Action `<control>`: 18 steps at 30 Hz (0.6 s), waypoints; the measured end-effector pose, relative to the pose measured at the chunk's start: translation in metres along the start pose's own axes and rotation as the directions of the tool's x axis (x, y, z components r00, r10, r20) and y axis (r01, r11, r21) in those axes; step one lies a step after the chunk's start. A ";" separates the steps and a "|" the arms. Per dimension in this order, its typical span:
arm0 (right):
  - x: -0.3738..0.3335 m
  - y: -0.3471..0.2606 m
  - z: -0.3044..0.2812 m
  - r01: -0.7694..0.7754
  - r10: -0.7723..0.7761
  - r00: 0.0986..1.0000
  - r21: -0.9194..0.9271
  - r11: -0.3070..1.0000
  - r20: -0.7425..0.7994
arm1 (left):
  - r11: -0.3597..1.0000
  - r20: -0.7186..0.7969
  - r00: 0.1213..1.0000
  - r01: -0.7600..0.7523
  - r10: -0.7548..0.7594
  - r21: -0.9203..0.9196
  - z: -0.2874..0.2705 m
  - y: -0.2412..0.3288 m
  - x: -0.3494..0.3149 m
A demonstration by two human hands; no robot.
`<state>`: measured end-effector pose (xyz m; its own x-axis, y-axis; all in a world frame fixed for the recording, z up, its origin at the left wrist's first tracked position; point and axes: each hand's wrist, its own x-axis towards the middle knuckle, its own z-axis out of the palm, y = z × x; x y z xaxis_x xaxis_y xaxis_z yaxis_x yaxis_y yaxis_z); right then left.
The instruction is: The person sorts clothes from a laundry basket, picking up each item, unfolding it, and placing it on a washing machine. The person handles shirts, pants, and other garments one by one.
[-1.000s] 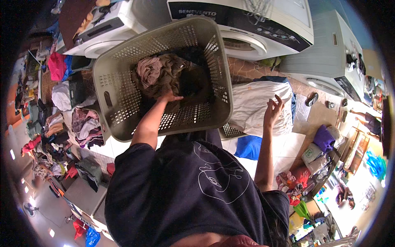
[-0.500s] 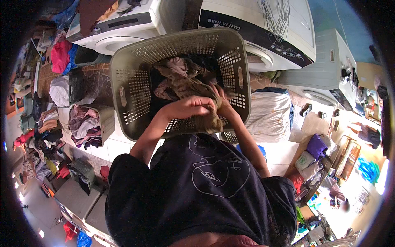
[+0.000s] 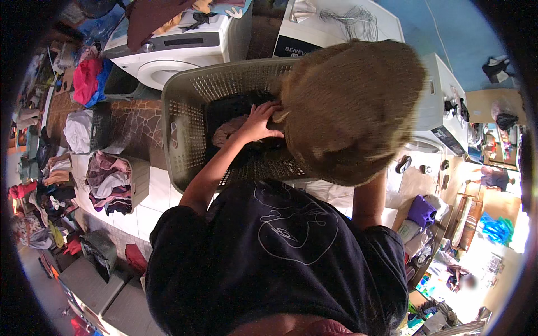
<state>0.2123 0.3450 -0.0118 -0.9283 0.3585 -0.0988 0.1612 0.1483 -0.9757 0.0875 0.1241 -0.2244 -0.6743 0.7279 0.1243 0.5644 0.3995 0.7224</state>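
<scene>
A brown garment [image 3: 356,112] is raised over the right side of the laundry basket [image 3: 182,154], bunched and slightly blurred by motion. My right forearm reaches up behind it and bears it aloft; the cloth hides my right hand. Over the middle of the basket my left hand [image 3: 259,124] is open, thumb and fingers apart, with its fingertips at the garment's left edge. Whether they touch the cloth I cannot tell. Inside the basket lie dark clothes [image 3: 238,106] and a dusty pink piece of clothing [image 3: 226,132].
Beyond the basket stand white washing machines, one at left [image 3: 168,47] and one with wire on top [image 3: 350,22]. A second basket [image 3: 140,179] heaped with clothes stands on the left floor. Shoes [image 3: 403,163] and a purple bag [image 3: 421,210] lie at right.
The brown garment has come up out of the basket and swung to the right with my right arm. My left hand has moved slightly up and left, and its fingers have spread.
</scene>
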 end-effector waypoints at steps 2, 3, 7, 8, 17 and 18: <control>-0.011 -0.024 -0.014 0.107 -0.106 0.994 0.011 0.994 -0.023 | 0.965 0.082 0.987 0.156 -0.141 -0.212 0.007 -0.007 0.008; -0.014 -0.035 -0.018 0.174 -0.172 0.984 0.031 0.984 -0.038 | 0.881 0.150 0.967 0.248 -0.203 -0.403 0.001 -0.008 0.012; -0.017 -0.080 -0.019 0.382 -0.369 0.923 0.147 0.913 -0.105 | 0.437 -0.094 0.964 0.025 -0.249 -0.899 -0.075 0.000 0.026; -0.017 -0.090 -0.019 0.431 -0.415 0.902 0.189 0.882 -0.119 | 0.492 -0.065 0.979 0.040 -0.195 -0.870 -0.096 0.007 0.033; -0.003 -0.141 0.009 0.482 -0.558 0.823 0.645 0.593 -0.101 | 0.913 0.091 0.948 -0.264 0.305 -0.311 0.004 0.079 0.038; -0.002 -0.145 0.009 0.475 -0.567 0.818 0.672 0.568 -0.100 | 0.973 0.203 0.963 -0.138 0.175 -0.184 0.009 0.066 0.038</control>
<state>0.1877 0.3143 0.1279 -0.8172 0.3010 0.4915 -0.5749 -0.3651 -0.7322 0.1034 0.1830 -0.1784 -0.4545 0.8842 0.1077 0.5543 0.1861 0.8112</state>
